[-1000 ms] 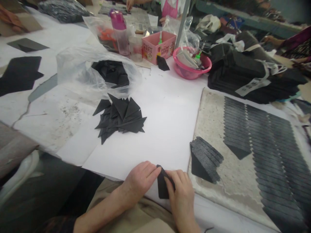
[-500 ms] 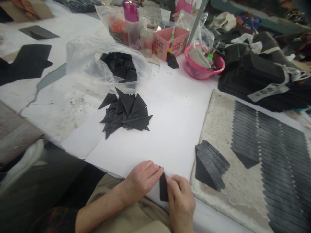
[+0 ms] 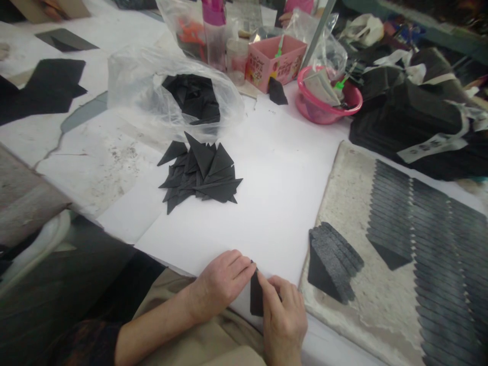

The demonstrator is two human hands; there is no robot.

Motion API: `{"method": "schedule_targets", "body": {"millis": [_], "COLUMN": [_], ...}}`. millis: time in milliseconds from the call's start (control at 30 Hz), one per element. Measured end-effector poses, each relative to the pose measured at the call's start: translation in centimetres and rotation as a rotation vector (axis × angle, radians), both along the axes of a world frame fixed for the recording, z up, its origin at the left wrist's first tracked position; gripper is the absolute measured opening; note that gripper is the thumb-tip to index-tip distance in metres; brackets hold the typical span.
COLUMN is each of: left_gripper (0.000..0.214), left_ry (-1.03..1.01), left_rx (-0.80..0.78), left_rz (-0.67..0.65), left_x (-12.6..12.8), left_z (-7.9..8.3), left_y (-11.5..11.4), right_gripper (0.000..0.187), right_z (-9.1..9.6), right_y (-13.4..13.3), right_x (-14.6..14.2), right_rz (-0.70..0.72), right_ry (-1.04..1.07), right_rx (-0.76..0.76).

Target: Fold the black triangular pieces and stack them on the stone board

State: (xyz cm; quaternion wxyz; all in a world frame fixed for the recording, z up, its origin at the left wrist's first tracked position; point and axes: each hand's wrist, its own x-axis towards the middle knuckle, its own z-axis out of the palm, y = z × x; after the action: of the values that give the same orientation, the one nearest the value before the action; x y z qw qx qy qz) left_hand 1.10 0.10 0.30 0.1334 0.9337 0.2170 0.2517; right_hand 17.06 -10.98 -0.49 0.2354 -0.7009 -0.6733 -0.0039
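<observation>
At the table's near edge, my left hand [image 3: 223,279] pinches the upper end of a small black flat piece [image 3: 256,295]. My right hand [image 3: 284,310] closes on the same piece from the right, its index finger along the upper part. The lower end of the piece shows between my hands; the rest is covered by fingers. Ahead lies a loose pile of black triangular pieces [image 3: 202,173] on white paper. To the right, a small fanned stack of black pieces [image 3: 333,262] rests on a worn grey board [image 3: 343,183].
Long overlapping rows of black pieces [image 3: 438,244] cover the board's right side. Behind the pile lies a clear plastic bag [image 3: 133,86] with black pieces in it. Farther back stand a pink box [image 3: 274,63], a pink basin [image 3: 320,109] and a bottle [image 3: 214,40]. Black bundles [image 3: 412,112] are stacked at right.
The camera view has shifted slightly, so the background sits a little differently. My right index finger has moved slightly up and left along the piece. Both hands keep their hold.
</observation>
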Motion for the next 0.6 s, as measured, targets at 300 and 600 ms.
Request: {"method": "schedule_targets", "body": {"millis": [300, 600], "left_gripper": [0.019, 0.017], "left_ry": [0.030, 0.055], "left_rx": [0.006, 0.009], "left_rz": [0.018, 0.017], "left_x": [0.08, -0.01], "left_z": [0.11, -0.29], "left_y": [-0.11, -0.29], "right_gripper": [0.031, 0.030], "right_z": [-0.15, -0.24], "right_y": [-0.06, -0.19], "right_x": [0.00, -0.06], "right_rz": [0.002, 0.002], "right_ry": [-0.027, -0.029], "right_rx": [-0.028, -0.058]}}
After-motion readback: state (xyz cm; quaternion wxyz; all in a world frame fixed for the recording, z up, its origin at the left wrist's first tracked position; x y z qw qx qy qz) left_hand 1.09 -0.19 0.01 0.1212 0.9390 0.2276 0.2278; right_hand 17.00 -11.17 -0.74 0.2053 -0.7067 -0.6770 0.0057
